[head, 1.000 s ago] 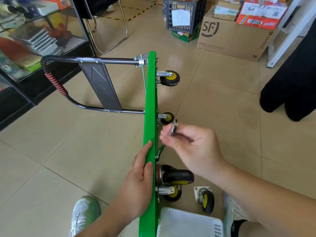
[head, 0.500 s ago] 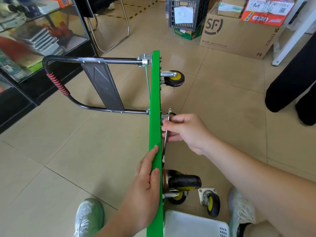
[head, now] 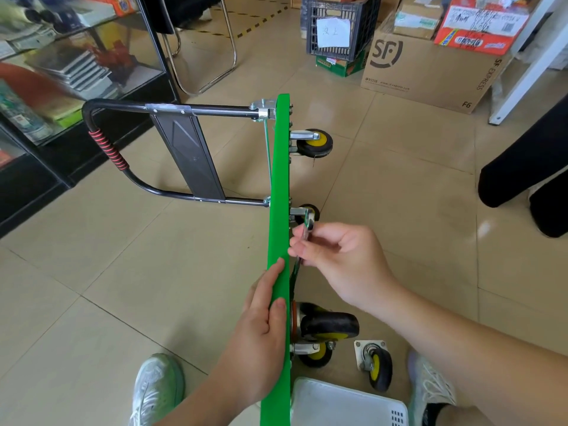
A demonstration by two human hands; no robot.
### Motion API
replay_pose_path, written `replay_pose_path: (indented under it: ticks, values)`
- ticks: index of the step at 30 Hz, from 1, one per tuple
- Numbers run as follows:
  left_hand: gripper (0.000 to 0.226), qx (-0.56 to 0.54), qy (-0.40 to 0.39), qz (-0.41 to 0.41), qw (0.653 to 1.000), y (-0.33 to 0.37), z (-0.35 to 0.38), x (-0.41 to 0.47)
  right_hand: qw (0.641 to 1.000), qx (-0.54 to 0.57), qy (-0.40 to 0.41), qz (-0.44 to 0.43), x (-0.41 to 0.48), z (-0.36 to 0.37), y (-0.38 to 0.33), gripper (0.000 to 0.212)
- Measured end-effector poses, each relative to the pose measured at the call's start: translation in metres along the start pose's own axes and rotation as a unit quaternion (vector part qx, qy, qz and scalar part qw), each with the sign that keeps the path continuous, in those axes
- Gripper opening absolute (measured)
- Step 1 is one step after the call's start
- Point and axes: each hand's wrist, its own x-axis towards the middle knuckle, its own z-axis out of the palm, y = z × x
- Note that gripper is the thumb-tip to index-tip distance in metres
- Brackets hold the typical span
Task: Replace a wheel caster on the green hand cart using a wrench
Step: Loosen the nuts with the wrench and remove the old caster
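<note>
The green hand cart [head: 279, 186] stands on edge on the tiled floor, underside facing right. The right hand [head: 344, 262] pinches a thin flat steel wrench [head: 308, 226] against the underside, its head near a mounted caster [head: 309, 210]. The left hand [head: 261, 333] grips the deck edge. Probably seating the wrench on a nut, which is hidden. Seat it square on the flats, brace the deck, turn in short strokes. Deck is smooth painted metal; tyres are black rubber with yellow hubs. A loose caster [head: 376, 364] with a square plate lies near a white plastic basket [head: 347, 404].
</note>
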Motion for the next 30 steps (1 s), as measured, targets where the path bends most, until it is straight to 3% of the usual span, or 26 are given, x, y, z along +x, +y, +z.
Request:
replay_pose_path:
  ticks: [4,7,9,13,17,21,26,30]
  values:
    - [0.051,0.004,-0.002,0.003,1.000,-0.006,0.000,0.001,0.992,-0.024,-0.055,-0.111,-0.039,-0.002,0.008,0.021]
    - [0.058,-0.031,-0.002,-0.013,0.999,-0.012,0.000,0.002,0.948,-0.150,-0.094,-0.265,-0.064,0.000,0.023,0.015]
    - [0.060,-0.035,0.004,-0.017,0.999,-0.013,0.001,0.002,0.934,-0.166,-0.081,-0.305,-0.068,0.001,0.028,0.012]
    - [0.050,-0.001,0.007,-0.010,1.000,-0.006,0.001,0.001,0.942,-0.115,-0.003,-0.315,-0.059,-0.006,0.015,0.019]
    - [0.050,0.007,0.007,-0.008,1.000,-0.003,0.002,0.001,0.966,-0.063,0.042,-0.248,-0.037,-0.010,0.007,0.021]
    - [0.050,0.008,0.002,-0.010,1.000,-0.004,0.001,0.001,0.993,0.032,0.058,-0.095,-0.011,-0.008,0.000,0.018]
    - [0.052,0.009,0.002,-0.006,1.000,-0.002,0.001,0.001,0.994,0.068,0.075,0.049,0.025,-0.007,-0.001,0.017]
    - [0.052,0.011,0.006,-0.003,1.000,-0.002,0.000,0.001,0.988,0.089,0.061,0.114,0.045,-0.008,0.000,0.011]
